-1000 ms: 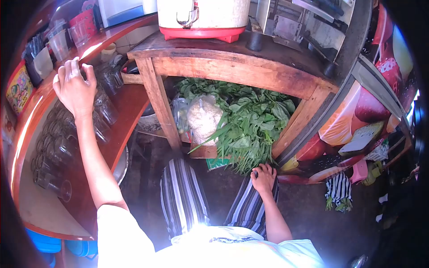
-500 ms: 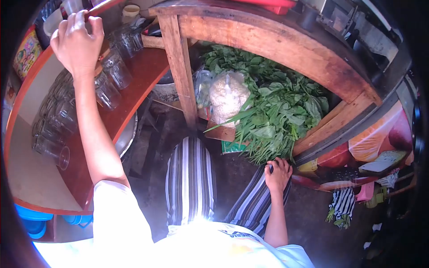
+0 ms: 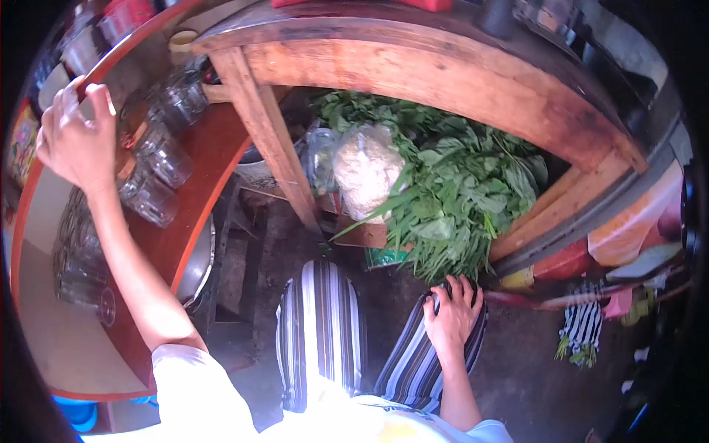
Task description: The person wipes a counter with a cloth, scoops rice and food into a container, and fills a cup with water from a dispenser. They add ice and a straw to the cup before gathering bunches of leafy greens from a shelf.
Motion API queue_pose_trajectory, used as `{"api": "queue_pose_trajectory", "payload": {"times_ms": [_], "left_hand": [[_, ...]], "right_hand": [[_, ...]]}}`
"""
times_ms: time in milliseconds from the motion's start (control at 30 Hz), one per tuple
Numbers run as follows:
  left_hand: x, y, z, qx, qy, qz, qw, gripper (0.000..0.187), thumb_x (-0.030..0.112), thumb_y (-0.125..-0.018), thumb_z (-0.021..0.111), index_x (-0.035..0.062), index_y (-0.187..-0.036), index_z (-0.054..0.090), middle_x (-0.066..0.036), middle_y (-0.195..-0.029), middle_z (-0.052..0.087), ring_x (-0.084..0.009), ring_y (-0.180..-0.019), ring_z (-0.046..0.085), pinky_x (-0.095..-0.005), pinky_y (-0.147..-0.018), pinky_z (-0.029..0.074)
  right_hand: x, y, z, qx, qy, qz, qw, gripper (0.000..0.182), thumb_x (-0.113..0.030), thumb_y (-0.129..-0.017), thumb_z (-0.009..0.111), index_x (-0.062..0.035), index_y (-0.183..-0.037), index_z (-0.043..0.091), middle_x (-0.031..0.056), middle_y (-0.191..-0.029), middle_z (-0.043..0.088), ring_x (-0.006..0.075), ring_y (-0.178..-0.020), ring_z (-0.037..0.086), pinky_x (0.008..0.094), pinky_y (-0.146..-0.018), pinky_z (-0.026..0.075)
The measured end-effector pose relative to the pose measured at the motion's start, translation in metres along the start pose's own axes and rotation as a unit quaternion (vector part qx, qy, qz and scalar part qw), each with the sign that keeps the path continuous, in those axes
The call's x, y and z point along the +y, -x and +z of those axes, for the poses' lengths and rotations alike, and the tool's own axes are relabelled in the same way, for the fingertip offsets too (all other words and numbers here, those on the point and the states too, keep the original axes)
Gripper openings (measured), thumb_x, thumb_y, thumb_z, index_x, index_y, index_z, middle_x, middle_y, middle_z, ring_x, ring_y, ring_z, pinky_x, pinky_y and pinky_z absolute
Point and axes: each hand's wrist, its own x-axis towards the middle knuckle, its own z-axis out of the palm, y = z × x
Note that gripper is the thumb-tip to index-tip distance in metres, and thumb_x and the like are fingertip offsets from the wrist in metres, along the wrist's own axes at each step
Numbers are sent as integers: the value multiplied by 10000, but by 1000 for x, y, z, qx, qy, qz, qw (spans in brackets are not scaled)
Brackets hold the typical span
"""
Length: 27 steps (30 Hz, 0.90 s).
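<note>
My left hand (image 3: 80, 140) is raised at the far left, at the orange-red top edge (image 3: 111, 59) of a wooden cabinet. Its fingers curl over that edge, and the fingertips are partly hidden. Beneath the arm, upturned clear glasses (image 3: 164, 155) stand on the cabinet's red shelf (image 3: 199, 177). My right hand (image 3: 453, 317) lies on my right knee in striped trousers (image 3: 413, 365), fingers spread and holding nothing. Just beyond it, a heap of leafy greens (image 3: 458, 192) lies under a wooden table (image 3: 413, 66).
A clear bag of pale, whitish food (image 3: 367, 166) leans beside the greens. A metal basin (image 3: 198, 262) sits below the shelf. Table legs (image 3: 269, 140) frame the greens. A striped bundle with green stems (image 3: 581, 332) is on the right. Blue plastic containers (image 3: 77, 413) are at lower left.
The view has shifted, so the table and shelf sit lower and further left. My left hand has come nearer along the cabinet edge. My right hand's fingers have spread more on the knee.
</note>
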Motion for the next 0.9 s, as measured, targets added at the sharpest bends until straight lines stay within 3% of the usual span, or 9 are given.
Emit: {"api": "queue_pose_trajectory", "payload": {"times_ms": [300,367,433,500,567,733,767,833,900], "left_hand": [[-20,2,9,-27,4,68,997,313,387,-888,540,208,-1117,656,6,-1020,678,-186,-955,630,-345,-803,473],[-16,3,3,-44,4,57,997,334,389,-898,534,192,-1144,644,-35,-1047,675,-208,-978,626,-353,-812,479],[-21,5,9,-40,27,65,997,338,377,-908,534,145,-1124,652,-83,-1042,674,-232,-952,635,-373,-801,500],[-29,8,24,4,79,86,993,351,373,-917,534,102,-1101,659,-106,-1022,676,-256,-922,646,-376,-766,519],[-24,11,23,-26,65,53,996,363,375,-927,522,87,-1104,655,-103,-1031,675,-257,-921,649,-370,-763,524],[-10,6,8,-64,100,29,992,384,345,-959,469,50,-1162,608,-132,-1107,646,-276,-987,626,-377,-831,504],[-9,7,16,-49,136,22,989,382,332,-960,470,35,-1159,605,-150,-1099,643,-282,-981,626,-382,-833,501],[-7,10,35,-50,127,12,991,425,347,-975,434,18,-1208,569,-146,-1159,622,-292,-1040,601,-359,-851,490],[21,-24,-40,142,104,20,984,232,331,-785,544,115,-750,622,-82,-734,590,-302,-737,563,-458,-723,397]], "right_hand": [[7,17,-24,18,-104,-7,994,197,-343,-786,676,-177,-891,696,44,-1145,615,224,-1227,459,558,-1104,88],[6,19,-35,-6,-218,-43,975,137,-233,-818,673,-168,-935,702,20,-1057,649,234,-1163,520,452,-1071,228],[2,15,-41,-144,-495,-88,852,172,-157,-877,626,-119,-1037,677,52,-1109,629,240,-1120,549,378,-1024,335],[-11,22,-75,-280,-617,-136,723,240,-137,-916,583,-53,-1138,621,90,-1203,580,237,-1135,538,336,-988,392],[-17,32,-104,-345,-633,-233,653,305,-162,-928,572,-9,-1192,570,127,-1282,518,243,-1189,501,368,-1023,362],[-37,65,-160,-322,-688,-476,442,415,-190,-901,618,23,-1245,522,155,-1316,493,269,-1279,402,403,-1067,298],[-41,67,-170,-297,-679,-525,418,535,-252,-868,662,92,-1238,483,255,-1316,451,393,-1238,428,449,-1017,356],[-45,70,-181,-285,-675,-565,379,528,-251,-869,662,92,-1231,489,256,-1310,457,395,-1230,435,450,-1012,360],[-47,75,-187,-284,-668,-581,368,522,-250,-869,661,92,-1225,494,257,-1304,462,398,-1223,442,452,-1008,365]]}}
